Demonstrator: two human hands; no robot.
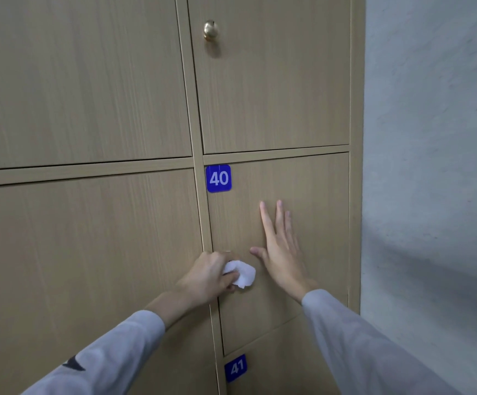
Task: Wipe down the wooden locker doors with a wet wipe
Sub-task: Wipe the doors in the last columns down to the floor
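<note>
A wall of light wooden lockers fills the view. The door numbered 40 [311,195] carries a blue number plate [218,178] at its top left corner. My left hand [207,276] grips a crumpled white wet wipe [241,273] against the left part of this door, just where its knob would be, which is hidden. My right hand [281,246] lies flat on the same door, fingers straight and pointing up, just right of the wipe.
A brass knob [211,29] sticks out of the door above. Below is door 41 with its blue plate [236,367]. More locker doors [83,81] extend left. A pale grey wall [431,166] borders the lockers on the right.
</note>
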